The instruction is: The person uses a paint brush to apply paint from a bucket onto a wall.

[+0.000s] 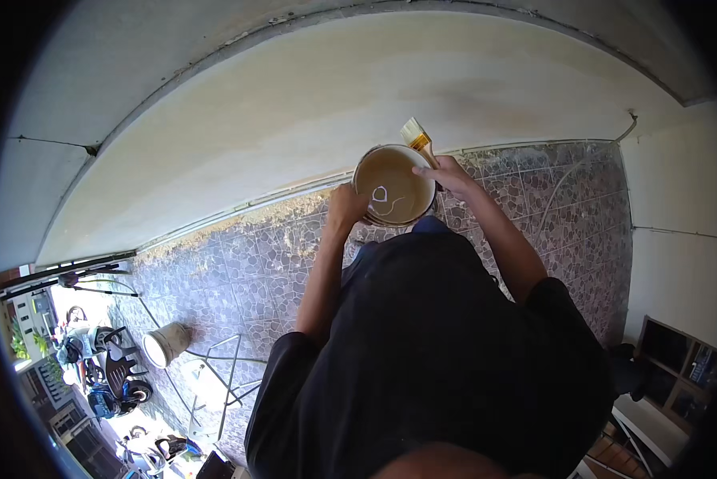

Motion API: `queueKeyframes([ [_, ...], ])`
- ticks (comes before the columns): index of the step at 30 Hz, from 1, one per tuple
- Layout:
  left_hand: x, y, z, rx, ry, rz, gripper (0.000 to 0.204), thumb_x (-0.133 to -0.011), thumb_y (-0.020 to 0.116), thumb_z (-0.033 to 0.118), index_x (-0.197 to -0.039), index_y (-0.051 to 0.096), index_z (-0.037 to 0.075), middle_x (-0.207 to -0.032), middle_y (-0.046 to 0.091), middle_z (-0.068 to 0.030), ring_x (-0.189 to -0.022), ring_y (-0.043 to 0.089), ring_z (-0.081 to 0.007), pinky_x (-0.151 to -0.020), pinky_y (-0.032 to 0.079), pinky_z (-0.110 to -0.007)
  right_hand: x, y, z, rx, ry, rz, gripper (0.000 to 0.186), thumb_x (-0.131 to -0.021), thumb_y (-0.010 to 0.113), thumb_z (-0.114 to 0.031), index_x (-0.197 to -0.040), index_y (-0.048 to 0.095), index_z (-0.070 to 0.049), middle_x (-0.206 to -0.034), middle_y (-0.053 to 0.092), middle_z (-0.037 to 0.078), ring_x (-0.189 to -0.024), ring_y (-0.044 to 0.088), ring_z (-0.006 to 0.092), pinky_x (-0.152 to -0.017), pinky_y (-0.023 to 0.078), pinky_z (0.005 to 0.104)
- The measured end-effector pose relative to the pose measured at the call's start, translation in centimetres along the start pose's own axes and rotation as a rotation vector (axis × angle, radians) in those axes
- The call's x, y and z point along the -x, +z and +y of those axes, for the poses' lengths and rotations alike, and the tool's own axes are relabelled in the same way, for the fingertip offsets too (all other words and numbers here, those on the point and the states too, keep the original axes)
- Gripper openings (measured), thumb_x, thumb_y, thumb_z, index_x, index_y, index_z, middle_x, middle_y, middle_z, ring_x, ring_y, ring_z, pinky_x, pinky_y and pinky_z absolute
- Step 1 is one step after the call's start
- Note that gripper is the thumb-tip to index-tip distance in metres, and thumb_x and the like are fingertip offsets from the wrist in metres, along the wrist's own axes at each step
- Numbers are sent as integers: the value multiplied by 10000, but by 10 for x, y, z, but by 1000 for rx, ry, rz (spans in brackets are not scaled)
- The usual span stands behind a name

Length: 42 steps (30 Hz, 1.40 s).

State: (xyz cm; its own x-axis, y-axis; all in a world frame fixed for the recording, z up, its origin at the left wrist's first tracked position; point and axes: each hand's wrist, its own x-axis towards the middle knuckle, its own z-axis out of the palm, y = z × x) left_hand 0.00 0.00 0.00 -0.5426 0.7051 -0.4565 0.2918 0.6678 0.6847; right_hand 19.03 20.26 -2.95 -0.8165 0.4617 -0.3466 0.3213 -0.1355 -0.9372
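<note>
A round bucket (392, 163) is in front of my body, close to the foot of the pale wall. Inside it is a tan liquid or coating with a bright glint on it. My left hand (348, 206) grips the bucket's left rim, its fingertips partly hidden. At the right rim, my right hand (448, 176) is closed around the handle of a flat paintbrush (416, 136), with the thumb over the bucket's edge. The brush's pale bristles point up and away, toward the wall, beyond the rim.
The pale wall (294, 120) curves across the far side, above a patterned tile floor (254, 255) with yellowish residue along its edge. A whitish bucket (166, 345) lies tilted at left, near a metal frame (229, 375) and a hose. Motorbikes (115, 383) stand outside; a cabinet (682, 363) is at right.
</note>
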Motion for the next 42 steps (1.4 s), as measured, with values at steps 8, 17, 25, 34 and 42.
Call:
queueKeyframes([
  [8, 3, 21, -15, -2, 53, 163, 357, -780, 566, 205, -829, 635, -142, -742, 623, -345, -789, 655, -464, -745, 532, -501, 65, -36, -63, 86, 125, 170, 369, -989, 533, -333, -897, 658, 1, -664, 531, 1, -568, 448, 112, -550, 394, 318],
  [17, 14, 8, 28, -243, 49, 184, 471, -775, 571, 115, -1121, 516, -201, -879, 654, -317, -886, 661, -433, -792, 543, -462, 27, 55, -74, 1358, -232, -91, 127, -816, 631, -143, -832, 720, -53, -785, 686, 171, -769, 687, 316, -674, 549, 404],
  [25, 12, 15, 31, -253, -6, 205, 565, -782, 530, 96, -1220, 422, -242, -972, 637, -340, -925, 650, -444, -816, 541, -453, -30, 96, -10, 1529, -300, -94, 109, -755, 631, -138, -752, 734, -104, -770, 699, 134, -749, 701, 300, -635, 562, 395],
  [34, 12, 16, 16, -297, 32, 222, 525, -765, 525, 88, -1156, 452, -255, -918, 651, -325, -892, 664, -425, -801, 547, -440, -14, 75, -48, 1413, -292, -106, 110, -742, 623, -123, -740, 707, -52, -772, 683, 181, -749, 685, 349, -646, 554, 418],
  [42, 17, 23, 17, -276, 26, 226, 423, -771, 522, 81, -1061, 513, -227, -889, 657, -319, -856, 671, -423, -765, 556, -446, 10, 63, -44, 1171, -480, -103, 92, -751, 571, -32, -735, 653, 6, -780, 648, 204, -770, 655, 363, -673, 537, 448],
])
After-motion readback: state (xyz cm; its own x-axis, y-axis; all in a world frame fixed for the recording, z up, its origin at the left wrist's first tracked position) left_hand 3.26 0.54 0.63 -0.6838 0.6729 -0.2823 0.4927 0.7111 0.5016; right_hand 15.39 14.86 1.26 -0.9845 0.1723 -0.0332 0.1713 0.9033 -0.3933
